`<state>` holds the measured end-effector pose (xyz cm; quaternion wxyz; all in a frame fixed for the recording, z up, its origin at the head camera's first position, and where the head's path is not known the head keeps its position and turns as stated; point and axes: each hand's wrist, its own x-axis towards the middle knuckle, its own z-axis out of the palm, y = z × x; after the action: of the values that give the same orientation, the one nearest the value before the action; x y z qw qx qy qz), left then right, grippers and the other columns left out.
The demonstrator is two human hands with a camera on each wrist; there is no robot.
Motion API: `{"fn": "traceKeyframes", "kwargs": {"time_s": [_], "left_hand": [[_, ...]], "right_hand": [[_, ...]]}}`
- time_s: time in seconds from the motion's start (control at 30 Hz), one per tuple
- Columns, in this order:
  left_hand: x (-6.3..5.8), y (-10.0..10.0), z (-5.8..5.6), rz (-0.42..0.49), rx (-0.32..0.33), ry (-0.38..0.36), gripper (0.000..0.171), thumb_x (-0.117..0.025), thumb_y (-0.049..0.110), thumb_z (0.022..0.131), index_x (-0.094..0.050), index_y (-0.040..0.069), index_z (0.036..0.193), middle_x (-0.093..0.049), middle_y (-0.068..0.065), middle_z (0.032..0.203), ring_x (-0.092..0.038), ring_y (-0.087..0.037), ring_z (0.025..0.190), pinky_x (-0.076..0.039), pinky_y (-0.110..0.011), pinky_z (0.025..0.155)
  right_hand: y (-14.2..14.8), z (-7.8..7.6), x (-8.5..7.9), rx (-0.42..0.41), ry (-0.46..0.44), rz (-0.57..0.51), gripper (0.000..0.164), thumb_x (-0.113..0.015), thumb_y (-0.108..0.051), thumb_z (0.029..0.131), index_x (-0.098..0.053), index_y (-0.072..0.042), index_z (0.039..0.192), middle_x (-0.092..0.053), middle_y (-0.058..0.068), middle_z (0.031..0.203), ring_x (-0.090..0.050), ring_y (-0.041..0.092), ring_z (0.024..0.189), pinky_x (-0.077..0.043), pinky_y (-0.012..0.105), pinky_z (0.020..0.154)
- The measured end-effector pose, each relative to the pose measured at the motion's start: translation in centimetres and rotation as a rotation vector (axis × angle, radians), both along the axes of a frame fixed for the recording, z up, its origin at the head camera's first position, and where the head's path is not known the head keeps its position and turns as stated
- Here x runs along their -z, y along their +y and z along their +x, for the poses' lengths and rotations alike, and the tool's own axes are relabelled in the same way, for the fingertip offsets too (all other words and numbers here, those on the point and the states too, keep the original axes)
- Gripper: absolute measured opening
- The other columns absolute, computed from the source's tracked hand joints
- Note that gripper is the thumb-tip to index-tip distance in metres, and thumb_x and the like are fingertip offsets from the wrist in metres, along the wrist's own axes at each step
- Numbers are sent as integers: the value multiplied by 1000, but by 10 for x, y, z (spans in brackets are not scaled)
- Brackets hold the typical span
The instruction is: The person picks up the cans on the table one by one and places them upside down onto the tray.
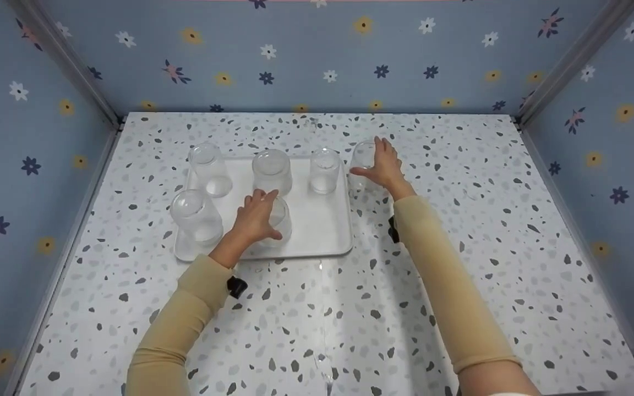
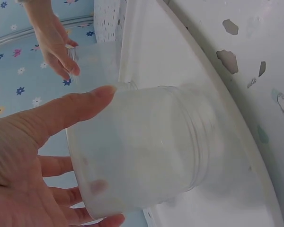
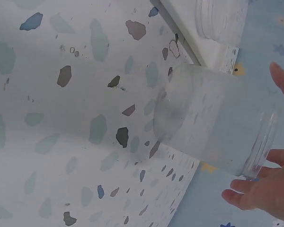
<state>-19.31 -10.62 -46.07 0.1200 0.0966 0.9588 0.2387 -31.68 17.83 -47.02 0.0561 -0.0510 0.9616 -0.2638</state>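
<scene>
My left hand [image 1: 253, 220] holds a clear glass jar [image 2: 137, 146], thumb on one side and fingers around the other. That jar is mouth down, its threaded neck close over the white tray [image 1: 320, 231]. My right hand [image 1: 386, 165] is spread beside a second clear jar [image 3: 213, 118], to the right of the tray. This one stands mouth up on the speckled table, and in the right wrist view the thumb is apart from its rim while fingertips lie right by it.
Several more clear jars are on the tray: a back-left jar [image 1: 207, 165], a front-left jar [image 1: 196, 214], a back-middle jar [image 1: 272, 170] and a narrower jar [image 1: 325, 170] by the right edge. Flowered blue panels [image 1: 306, 55] enclose the speckled table [image 1: 460, 247].
</scene>
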Motion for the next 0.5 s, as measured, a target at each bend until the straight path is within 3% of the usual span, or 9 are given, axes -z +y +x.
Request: {"fn": "traceKeyframes", "kwargs": {"time_s": [0.5], "left_hand": [[2,-2,1,-14,1,-8,97,-84,15,56,-30,1,136,-32,-26,127,-33,-40,113,-34,-54,86]], "right_hand": [[-1,-4,0,42,-47,-1,95,-64,-42,78,-8,3,140,-10,22,143,-11,33,131,-17,44,104]]}}
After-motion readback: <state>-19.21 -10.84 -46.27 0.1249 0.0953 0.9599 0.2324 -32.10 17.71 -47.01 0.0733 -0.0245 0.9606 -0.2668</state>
